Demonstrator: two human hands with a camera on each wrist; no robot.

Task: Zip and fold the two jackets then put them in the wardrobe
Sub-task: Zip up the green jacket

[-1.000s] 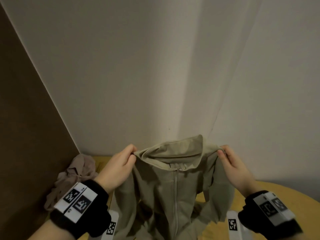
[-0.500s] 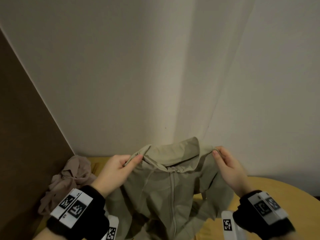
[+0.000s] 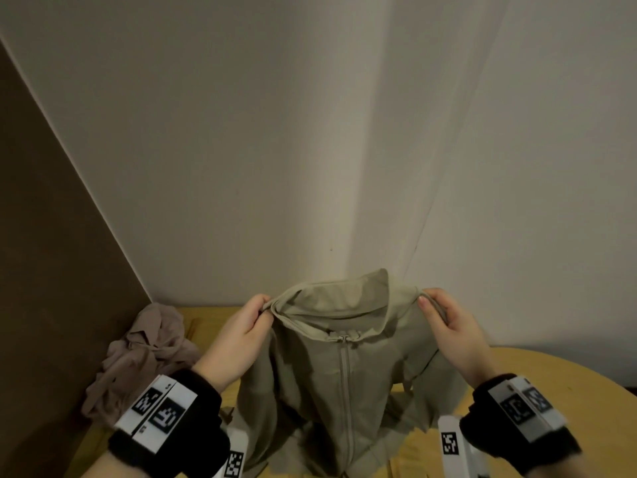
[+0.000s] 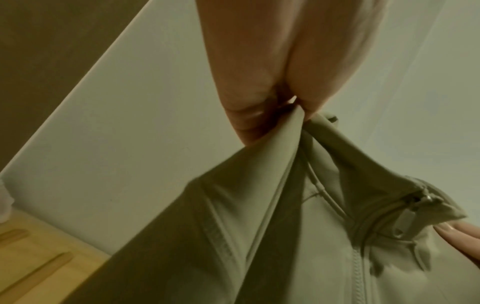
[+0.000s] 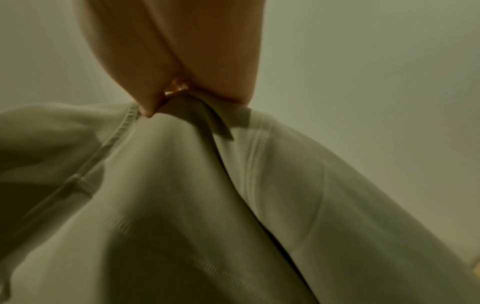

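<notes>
I've got the zipped olive jacket (image 3: 344, 374) pinched at each shoulder, left hand (image 3: 238, 339) and right hand (image 3: 451, 336) both clamped on it, hem trailing on the table (image 3: 517, 381) near its back edge, and it looks light, floppy, probably slippery, so seams seem the safest hold.

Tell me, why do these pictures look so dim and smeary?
Head view: low warm light, a soft shadow falling on the wall, edges bowed by the wide lens. Left wrist view: fingers close and soft. Right wrist view: green jacket streaked by motion blur.
</notes>
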